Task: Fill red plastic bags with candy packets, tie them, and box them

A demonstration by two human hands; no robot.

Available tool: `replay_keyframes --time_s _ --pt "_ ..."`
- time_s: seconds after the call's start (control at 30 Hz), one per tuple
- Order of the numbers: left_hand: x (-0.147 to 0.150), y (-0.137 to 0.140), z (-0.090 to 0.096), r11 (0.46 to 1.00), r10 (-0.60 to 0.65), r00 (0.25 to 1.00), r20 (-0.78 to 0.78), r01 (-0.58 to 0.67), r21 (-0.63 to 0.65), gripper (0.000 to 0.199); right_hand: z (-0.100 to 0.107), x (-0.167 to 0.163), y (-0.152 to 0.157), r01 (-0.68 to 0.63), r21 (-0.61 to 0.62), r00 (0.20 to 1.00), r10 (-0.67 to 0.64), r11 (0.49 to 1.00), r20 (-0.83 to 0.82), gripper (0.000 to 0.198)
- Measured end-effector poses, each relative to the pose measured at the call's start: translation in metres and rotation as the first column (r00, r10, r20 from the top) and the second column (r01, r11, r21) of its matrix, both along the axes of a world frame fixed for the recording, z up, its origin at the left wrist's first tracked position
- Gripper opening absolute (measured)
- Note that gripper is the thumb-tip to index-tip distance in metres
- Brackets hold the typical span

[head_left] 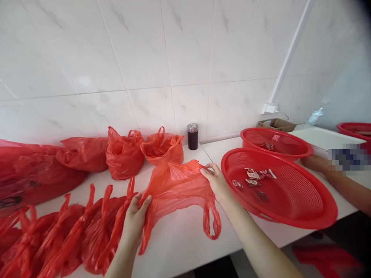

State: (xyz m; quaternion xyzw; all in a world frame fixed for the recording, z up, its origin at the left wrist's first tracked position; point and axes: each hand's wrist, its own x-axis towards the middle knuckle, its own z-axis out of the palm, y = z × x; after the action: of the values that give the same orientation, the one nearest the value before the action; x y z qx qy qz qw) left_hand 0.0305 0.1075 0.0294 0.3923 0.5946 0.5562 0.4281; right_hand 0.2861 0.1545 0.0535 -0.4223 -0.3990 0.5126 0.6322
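Between my hands a thin red plastic bag (176, 185) is stretched out above the white table, its handle loops hanging toward me. My left hand (136, 212) pinches the bag's left side. At the upper right edge, the fingers of my right hand (213, 175) are closed on the plastic. The bag looks flat, with nothing visible inside. Right beside my right forearm stands a red plastic basket (301, 193) with a few small wrapped snacks (253, 175) on its bottom. Several tied red bags (98, 231) lie in a row near my left hand.
Open red bags (124, 154) stand along the tiled wall, near a dark lidded cup (193, 137). A second red basket (249, 135) sits behind the first. At the right, another person's arm (327, 170) reaches to it. A cardboard box (276, 124) stands farther back.
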Motion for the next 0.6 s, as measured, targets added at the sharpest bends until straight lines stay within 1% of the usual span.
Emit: replay_keyframes --time_s 0.07,0.1,0.13,0.17,0.2,0.23,0.27,0.3,0.33,0.4,0.43,0.47,0.5,0.57,0.6 --pt "-0.002 -0.005 -0.005 1.000 0.020 0.994 -0.111 -0.018 0.017 0.056 -0.002 0.007 -0.002 0.007 -0.018 1.000 -0.007 1.000 -0.025 0.041" --pt "0.002 -0.009 -0.006 0.997 0.061 0.976 -0.207 -0.050 0.062 0.059 -0.003 0.007 -0.003 0.027 -0.022 0.999 -0.028 0.999 -0.021 0.041" --pt "0.009 -0.014 -0.007 0.987 0.125 0.940 -0.318 -0.085 0.138 0.061 -0.005 0.007 -0.005 0.052 -0.026 0.999 -0.052 0.998 -0.016 0.041" --pt "0.018 -0.020 -0.009 0.967 0.190 0.881 -0.433 -0.093 0.235 0.062 -0.006 0.005 -0.007 0.073 -0.031 0.997 -0.074 0.997 -0.009 0.041" --pt "0.028 -0.025 -0.011 0.942 0.238 0.804 -0.544 -0.054 0.331 0.060 -0.008 0.002 -0.010 0.087 -0.037 0.996 -0.087 0.996 -0.003 0.041" --pt "0.038 -0.030 -0.014 0.914 0.270 0.722 -0.637 0.015 0.405 0.057 -0.011 -0.002 -0.013 0.095 -0.045 0.995 -0.095 0.994 0.004 0.041" --pt "0.047 -0.034 -0.019 0.894 0.281 0.647 -0.709 0.093 0.439 0.054 -0.014 -0.006 -0.017 0.097 -0.056 0.995 -0.096 0.994 0.013 0.041" --pt "0.055 -0.037 -0.026 0.886 0.274 0.587 -0.761 0.153 0.437 0.052 -0.017 -0.010 -0.021 0.093 -0.067 0.996 -0.092 0.993 0.021 0.041" --pt "0.060 -0.039 -0.033 0.894 0.248 0.544 -0.801 0.191 0.407 0.049 -0.020 -0.013 -0.025 0.085 -0.078 0.996 -0.084 0.993 0.026 0.041" --pt "0.059 -0.039 -0.047 0.935 0.159 0.499 -0.852 0.202 0.292 0.040 -0.027 -0.015 -0.030 0.073 -0.091 0.996 -0.069 0.993 0.048 0.040" --pt "0.054 -0.038 -0.053 0.956 0.100 0.499 -0.861 0.192 0.222 0.036 -0.031 -0.012 -0.032 0.078 -0.088 0.994 -0.070 0.993 0.087 0.039" --pt "0.047 -0.037 -0.057 0.972 0.038 0.519 -0.854 0.179 0.152 0.034 -0.035 -0.008 -0.032 0.091 -0.076 0.986 -0.079 0.993 0.147 0.038" --pt "0.039 -0.035 -0.059 0.981 -0.012 0.559 -0.829 0.165 0.097 0.032 -0.038 -0.003 -0.032 0.109 -0.060 0.972 -0.094 0.992 0.217 0.038" --pt "0.026 -0.034 -0.057 0.991 -0.071 0.683 -0.727 0.130 0.026 0.030 -0.041 0.007 -0.034 0.150 -0.017 0.928 -0.134 0.989 0.348 0.039" --pt "0.022 -0.033 -0.054 0.993 -0.089 0.751 -0.655 0.119 0.001 0.028 -0.039 0.010 -0.036 0.172 0.036 0.890 -0.171 0.984 0.422 0.039"
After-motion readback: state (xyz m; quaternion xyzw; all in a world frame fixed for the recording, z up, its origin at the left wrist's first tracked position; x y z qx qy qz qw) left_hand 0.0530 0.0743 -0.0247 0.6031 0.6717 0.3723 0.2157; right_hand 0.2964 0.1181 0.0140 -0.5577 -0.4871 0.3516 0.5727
